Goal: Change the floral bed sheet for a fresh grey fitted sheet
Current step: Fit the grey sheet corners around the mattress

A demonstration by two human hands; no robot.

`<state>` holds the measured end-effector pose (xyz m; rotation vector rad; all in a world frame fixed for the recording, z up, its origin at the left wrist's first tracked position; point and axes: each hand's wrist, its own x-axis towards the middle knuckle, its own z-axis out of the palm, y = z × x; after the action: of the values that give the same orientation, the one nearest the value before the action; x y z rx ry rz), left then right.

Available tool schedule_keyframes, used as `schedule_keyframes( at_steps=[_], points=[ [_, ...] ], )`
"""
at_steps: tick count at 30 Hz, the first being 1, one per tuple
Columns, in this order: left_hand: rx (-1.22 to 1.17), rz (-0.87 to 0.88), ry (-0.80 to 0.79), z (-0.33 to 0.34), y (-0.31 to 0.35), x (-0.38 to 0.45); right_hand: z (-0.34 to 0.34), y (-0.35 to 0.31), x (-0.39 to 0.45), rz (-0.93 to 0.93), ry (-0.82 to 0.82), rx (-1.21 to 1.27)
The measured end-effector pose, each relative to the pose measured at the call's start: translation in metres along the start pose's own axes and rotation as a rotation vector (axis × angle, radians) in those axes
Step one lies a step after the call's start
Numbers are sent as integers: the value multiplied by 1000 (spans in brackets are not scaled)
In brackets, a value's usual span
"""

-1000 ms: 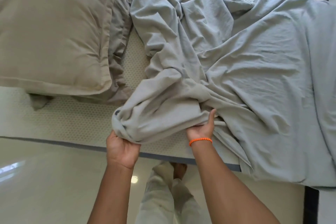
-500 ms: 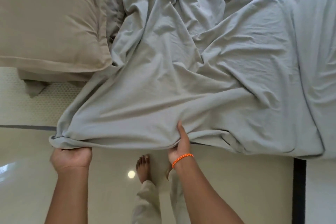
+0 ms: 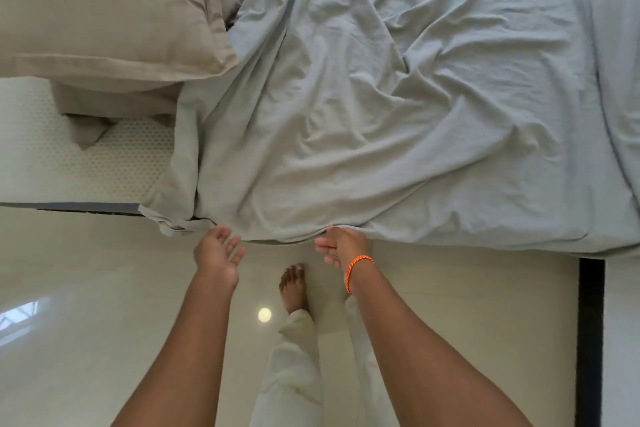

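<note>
The grey fitted sheet point(image 3: 398, 135) lies rumpled over most of the white mattress point(image 3: 104, 166), its near hem hanging over the mattress edge. My left hand point(image 3: 218, 250) hovers just below that hem, palm up, fingers relaxed and holding nothing. My right hand point(image 3: 341, 246), with an orange band on the wrist, is at the hem a little to the right, fingers straight and pointing left, its upper edge touching the cloth. No floral sheet is in view.
A beige pillow point(image 3: 104, 7) lies at the upper left on the mattress, with a second one under it. A bare patch of mattress shows at the left. Glossy pale floor point(image 3: 86, 305) lies below, with my feet close to the bed. A black strip point(image 3: 592, 322) runs at the right.
Both hands let go of the sheet's hem, which dropped onto the mattress edge. My left hand moved right, toward my right hand, and both now have their fingers out.
</note>
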<state>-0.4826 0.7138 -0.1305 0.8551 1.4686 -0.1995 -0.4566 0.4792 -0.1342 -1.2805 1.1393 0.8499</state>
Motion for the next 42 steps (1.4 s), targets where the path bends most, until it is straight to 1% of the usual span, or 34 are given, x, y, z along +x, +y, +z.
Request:
schedule_keyframes(
  at_steps=[1,3,8,14,17,20,28,33,36,38,42],
  points=[
    [48,-2,-37,6,-10,-5,-7,2,1,-33,11,-31],
    [155,-10,-114,22,-32,-17,-24,7,2,-59,29,-15],
    [401,8,-216,72,-93,-58,-82,26,9,-64,123,6],
    [487,58,-260,151,-156,-102,-180,22,12,-109,141,126],
    [529,86,-251,192,-196,-122,-243,17,14,-139,126,135],
    [586,83,-273,242,-251,-148,-322,15,23,-152,137,175],
    [696,54,-374,350,-409,-231,-534,14,27,-137,270,261],
    [823,97,-465,412,-493,-278,-641,-2,30,-145,338,301],
    [888,153,-501,450,-528,-295,-693,-19,44,-159,374,341],
    [911,223,-483,478,-542,-298,-722,-33,55,-168,396,355],
    [1062,422,-440,533,-556,-294,-770,-61,77,-195,442,341]
  ],
)
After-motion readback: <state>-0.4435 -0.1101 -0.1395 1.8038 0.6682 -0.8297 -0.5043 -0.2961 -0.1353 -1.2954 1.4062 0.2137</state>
